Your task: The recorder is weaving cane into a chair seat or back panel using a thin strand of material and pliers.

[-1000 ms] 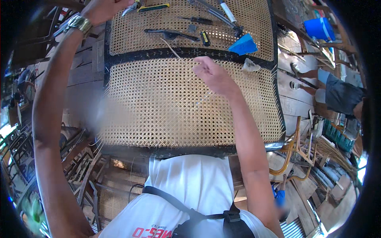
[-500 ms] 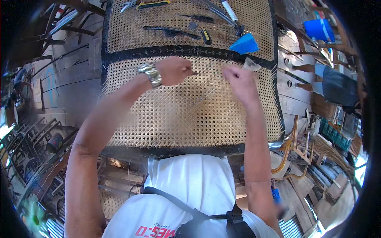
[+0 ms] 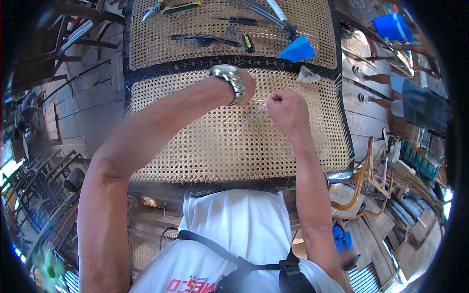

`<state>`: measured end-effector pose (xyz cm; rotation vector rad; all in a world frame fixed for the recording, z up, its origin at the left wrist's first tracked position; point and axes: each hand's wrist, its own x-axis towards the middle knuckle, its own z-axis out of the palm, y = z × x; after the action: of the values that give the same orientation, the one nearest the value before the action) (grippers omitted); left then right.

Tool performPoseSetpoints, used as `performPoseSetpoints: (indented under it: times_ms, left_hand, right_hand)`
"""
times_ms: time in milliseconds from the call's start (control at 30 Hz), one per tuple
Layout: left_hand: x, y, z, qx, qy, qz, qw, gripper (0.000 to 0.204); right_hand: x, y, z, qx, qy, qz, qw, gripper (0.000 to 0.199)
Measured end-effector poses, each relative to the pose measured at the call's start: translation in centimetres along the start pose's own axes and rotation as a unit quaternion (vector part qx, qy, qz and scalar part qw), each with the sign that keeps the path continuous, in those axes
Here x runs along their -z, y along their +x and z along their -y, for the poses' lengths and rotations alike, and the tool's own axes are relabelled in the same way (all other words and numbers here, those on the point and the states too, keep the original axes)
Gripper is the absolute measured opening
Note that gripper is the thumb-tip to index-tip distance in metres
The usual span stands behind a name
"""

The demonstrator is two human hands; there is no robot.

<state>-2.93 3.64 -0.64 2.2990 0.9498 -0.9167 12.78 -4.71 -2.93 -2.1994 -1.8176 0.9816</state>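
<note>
A woven cane panel [image 3: 220,146] in a black frame lies in front of me. Over its middle, my left hand [image 3: 247,88] is turned away and curled closed, a metal watch [image 3: 229,78] on its wrist. Its fingertips are hidden, so what it grips does not show. Close to its right, my right hand [image 3: 288,111] is closed in a pinch, thumb against the fingers. A thin pale cane strand [image 3: 259,101] runs from that pinch toward my left hand, just above the weave.
Across the frame's dark crossbar lie pliers [image 3: 181,7], an awl-like tool [image 3: 239,21], a small yellow-black tool [image 3: 248,44] and a blue wedge [image 3: 298,49]. A crumpled whitish lump [image 3: 308,75] sits right of my hands. Another person [image 3: 415,102] is at the right; chair frames [image 3: 44,190] crowd the left.
My left hand has moved right and turned over, hiding its fingers. My right hand has come slightly left and down, so the hands are closer together. The whitish lump is now fully uncovered.
</note>
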Motion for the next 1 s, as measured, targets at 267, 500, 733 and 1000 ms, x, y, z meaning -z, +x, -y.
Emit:
performPoseSetpoints:
  times_ms: [267, 500, 733, 1000]
  left_hand:
    - [-4.4, 1.4, -0.3, 0.029, -0.072, -0.014, 0.997, 0.014]
    - [-6.1, 1.8, 1.5, 0.046, -0.223, -0.031, 0.973, 0.027]
    - [-4.0, 3.3, 3.7, -0.013, -0.287, 0.116, 0.951, 0.048]
    - [-4.6, 3.2, 3.2, 0.084, -0.416, 0.04, 0.904, 0.043]
  right_hand:
    - [-1.2, -0.1, 0.7, 0.033, -0.049, -0.038, 0.998, 0.021]
    - [-2.8, 0.6, -0.3, 0.011, 0.033, 0.002, 0.999, 0.021]
    - [-3.8, 1.1, 0.6, 0.044, 0.009, 0.001, 0.999, 0.02]
    - [-2.3, 0.3, 2.9, 0.044, -0.151, 0.042, 0.987, 0.019]
